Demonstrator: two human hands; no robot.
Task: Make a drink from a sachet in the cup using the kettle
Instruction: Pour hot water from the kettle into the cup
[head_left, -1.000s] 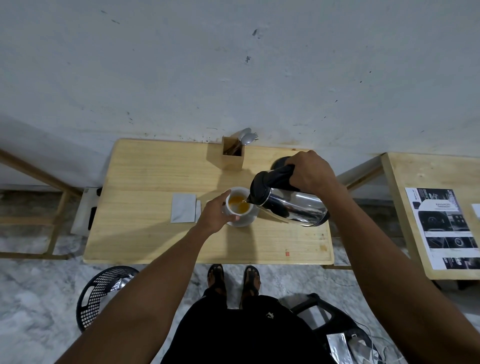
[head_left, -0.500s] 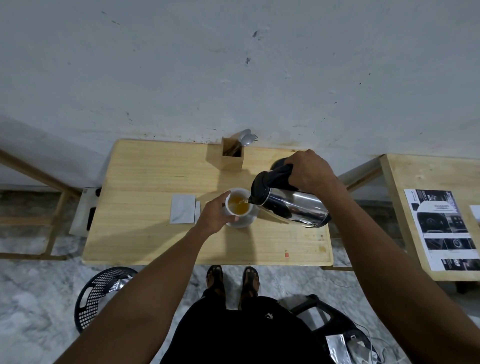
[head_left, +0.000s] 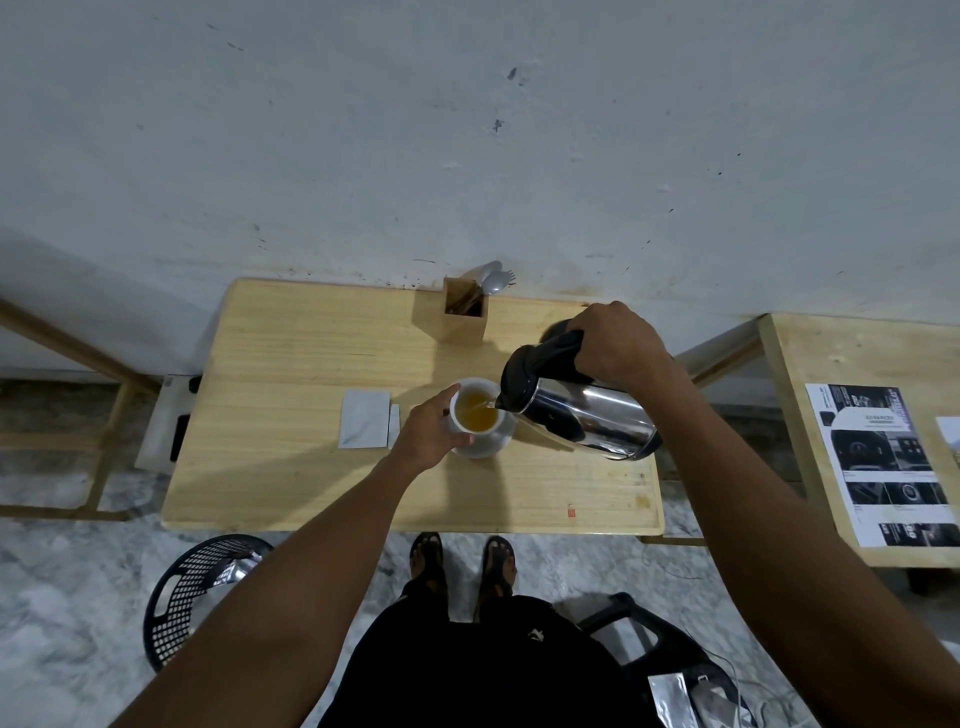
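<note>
A white cup (head_left: 475, 411) stands on a white saucer (head_left: 493, 444) in the middle of the wooden table (head_left: 291, 364). It holds yellow-orange liquid. My left hand (head_left: 428, 436) grips the cup's left side. My right hand (head_left: 615, 343) holds the black handle of a steel kettle (head_left: 587, 421), tilted far over with its spout at the cup's right rim, and a thin stream runs into the cup. A silver sachet (head_left: 364, 426) lies flat left of the cup, with its torn strip (head_left: 395, 426) beside it.
A wooden holder (head_left: 464, 312) with a spoon and fork stands at the table's back edge. A second table (head_left: 857, 415) with printed sheets is at the right. A black mesh basket (head_left: 202, 592) and a black chair (head_left: 649, 639) are on the floor near my feet.
The kettle stays tilted over the cup and the liquid level in the cup looks slightly higher. Both hands keep their grips.
</note>
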